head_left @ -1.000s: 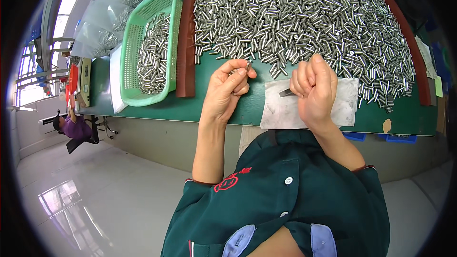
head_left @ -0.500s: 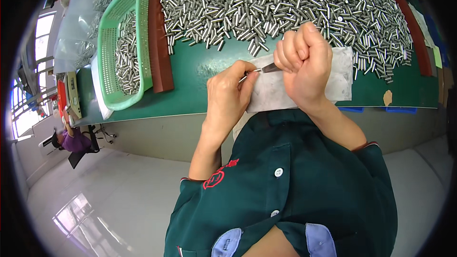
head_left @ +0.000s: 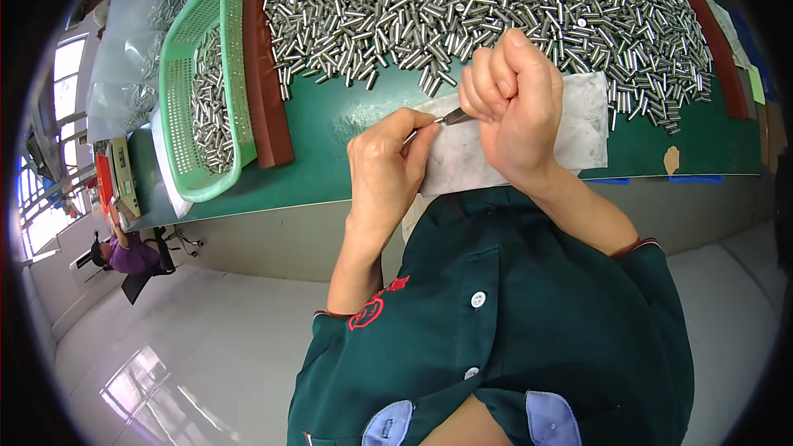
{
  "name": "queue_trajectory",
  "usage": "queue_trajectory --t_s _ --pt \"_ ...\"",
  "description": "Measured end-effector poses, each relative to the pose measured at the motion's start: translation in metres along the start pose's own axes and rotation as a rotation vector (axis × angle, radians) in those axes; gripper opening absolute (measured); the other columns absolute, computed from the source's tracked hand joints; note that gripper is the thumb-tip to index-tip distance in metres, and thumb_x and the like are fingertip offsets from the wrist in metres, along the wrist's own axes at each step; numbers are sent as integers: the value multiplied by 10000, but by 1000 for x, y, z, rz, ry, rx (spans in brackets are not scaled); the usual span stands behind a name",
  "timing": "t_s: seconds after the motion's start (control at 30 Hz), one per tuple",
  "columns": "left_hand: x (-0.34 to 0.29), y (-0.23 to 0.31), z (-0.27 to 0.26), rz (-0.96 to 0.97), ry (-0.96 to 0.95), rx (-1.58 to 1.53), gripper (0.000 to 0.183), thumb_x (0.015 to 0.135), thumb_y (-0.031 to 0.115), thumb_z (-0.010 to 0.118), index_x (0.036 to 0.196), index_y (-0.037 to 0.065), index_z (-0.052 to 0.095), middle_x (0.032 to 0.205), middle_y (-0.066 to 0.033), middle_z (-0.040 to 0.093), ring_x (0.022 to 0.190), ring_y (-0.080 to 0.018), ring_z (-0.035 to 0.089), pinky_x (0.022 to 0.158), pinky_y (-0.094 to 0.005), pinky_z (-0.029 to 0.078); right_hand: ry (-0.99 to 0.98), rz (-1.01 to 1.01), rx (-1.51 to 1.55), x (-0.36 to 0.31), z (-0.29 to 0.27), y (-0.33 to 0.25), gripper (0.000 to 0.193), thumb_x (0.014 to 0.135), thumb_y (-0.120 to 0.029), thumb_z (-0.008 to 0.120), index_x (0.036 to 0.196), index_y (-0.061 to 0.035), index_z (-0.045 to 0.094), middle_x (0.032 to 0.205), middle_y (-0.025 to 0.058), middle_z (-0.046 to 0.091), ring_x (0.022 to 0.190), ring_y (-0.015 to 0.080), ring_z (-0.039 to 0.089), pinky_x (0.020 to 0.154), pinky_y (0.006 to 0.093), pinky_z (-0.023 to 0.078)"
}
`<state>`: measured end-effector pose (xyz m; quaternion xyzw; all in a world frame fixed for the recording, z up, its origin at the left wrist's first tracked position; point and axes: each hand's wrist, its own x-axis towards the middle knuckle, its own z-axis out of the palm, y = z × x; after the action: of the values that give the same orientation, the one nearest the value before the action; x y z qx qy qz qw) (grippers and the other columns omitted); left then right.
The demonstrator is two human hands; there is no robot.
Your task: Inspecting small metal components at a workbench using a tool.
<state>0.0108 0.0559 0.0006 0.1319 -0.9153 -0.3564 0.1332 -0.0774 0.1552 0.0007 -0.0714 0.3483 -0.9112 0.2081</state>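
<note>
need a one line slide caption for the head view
Left hand and right hand meet over a white cloth, working a small metal pin with a thin tool beside a heap of pins.

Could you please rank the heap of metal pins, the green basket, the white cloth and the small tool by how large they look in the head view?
1. Heap of metal pins
2. Green basket and white cloth: look similar, and hands cover part of the cloth, so unranked
3. Small tool, gripped in the right hand

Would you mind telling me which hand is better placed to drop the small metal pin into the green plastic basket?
Probably the left hand: it pinches the small metal pin and lies nearer the green plastic basket.
</note>
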Motion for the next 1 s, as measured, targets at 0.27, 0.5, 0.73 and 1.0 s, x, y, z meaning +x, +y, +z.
queue_trajectory --t_s 0.27,0.5,0.73,1.0 --pt "-1 -1 1 -13 19 -10 66 687 31 626 704 3 569 570 -106 539 433 -207 499 427 -285 391 -3 4 92 -1 -2 -1 369 870 -196 379 530 -89 284 445 -12 282 398 58 221 370 212 189" --pt "-1 1 0 -42 15 7 67 682 29 630 695 -2 572 557 -109 530 430 -208 496 425 -282 387 19 -7 -45 -1 6 1 364 888 -220 308 545 -104 277 433 -6 263 380 66 165 371 224 172" --pt "1 0 2 -38 32 -24 63 673 12 625 681 -11 567 547 -126 521 435 -241 498 428 -291 389 -28 -116 -241 -5 14 6 351 884 -181 326 552 -86 265 467 -5 274 419 61 186 396 226 190" --pt "2 1 2 2 32 -61 49 672 10 618 683 -11 575 540 -138 519 428 -252 496 424 -299 384 -116 -250 -450 -12 18 10 323 878 -169 362 580 -48 327 518 -6 332 467 59 263 434 224 238"
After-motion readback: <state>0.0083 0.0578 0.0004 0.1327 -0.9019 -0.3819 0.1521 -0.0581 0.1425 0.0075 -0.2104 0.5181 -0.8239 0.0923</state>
